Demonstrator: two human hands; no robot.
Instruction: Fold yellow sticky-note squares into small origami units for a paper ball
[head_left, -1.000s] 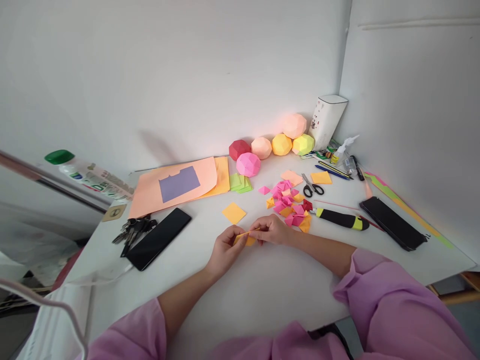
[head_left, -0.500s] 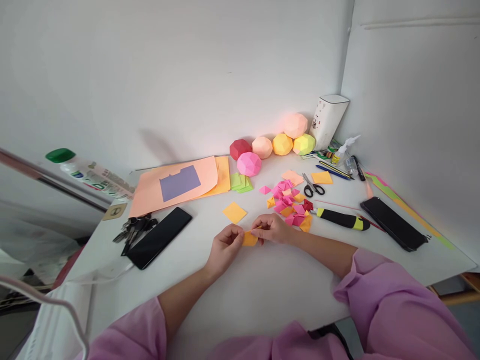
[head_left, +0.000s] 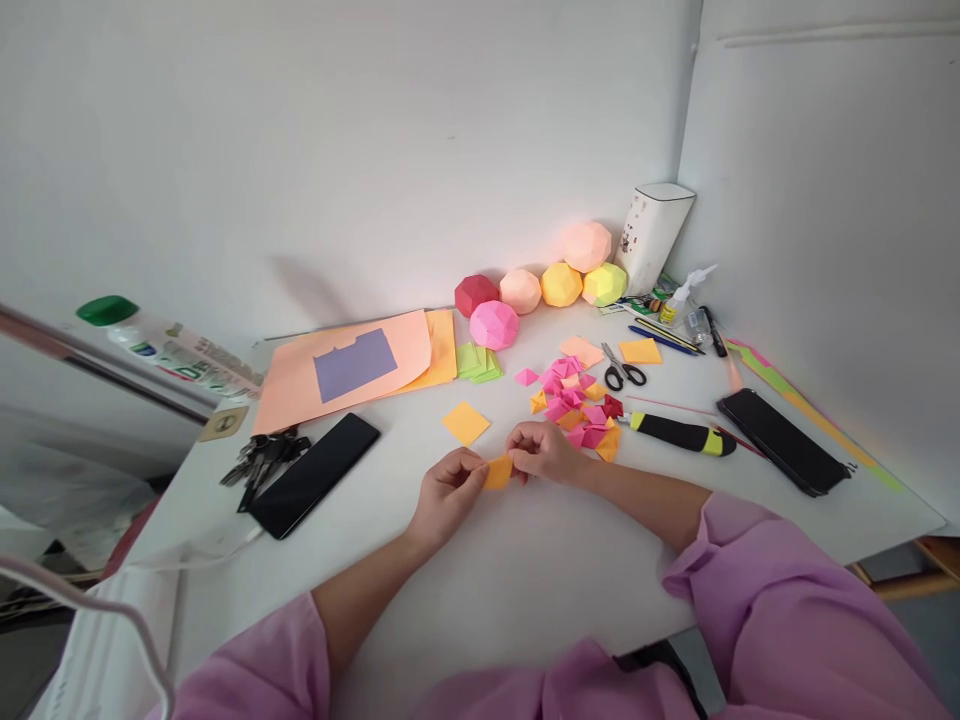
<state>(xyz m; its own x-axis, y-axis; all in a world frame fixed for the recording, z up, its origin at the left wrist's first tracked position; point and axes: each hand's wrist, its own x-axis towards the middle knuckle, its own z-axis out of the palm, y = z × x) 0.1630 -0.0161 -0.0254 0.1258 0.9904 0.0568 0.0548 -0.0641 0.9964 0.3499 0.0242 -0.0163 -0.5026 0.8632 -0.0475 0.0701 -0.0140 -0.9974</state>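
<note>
My left hand pinches the left side of a small orange paper. At its right edge, my right hand has thumb and finger closed on the same paper. A square orange sheet lies flat just behind my hands. Several folded pink and orange pieces are heaped to the right, near black scissors and a black-and-yellow cutter. Green paper squares lie farther back.
Paper balls stand against the wall beside a white box. At the left are large peach sheets, a phone and keys. A black case lies at the right.
My right fingers have shifted slightly at the right edge of the orange paper, showing more of it. The whole view has moved a little.
</note>
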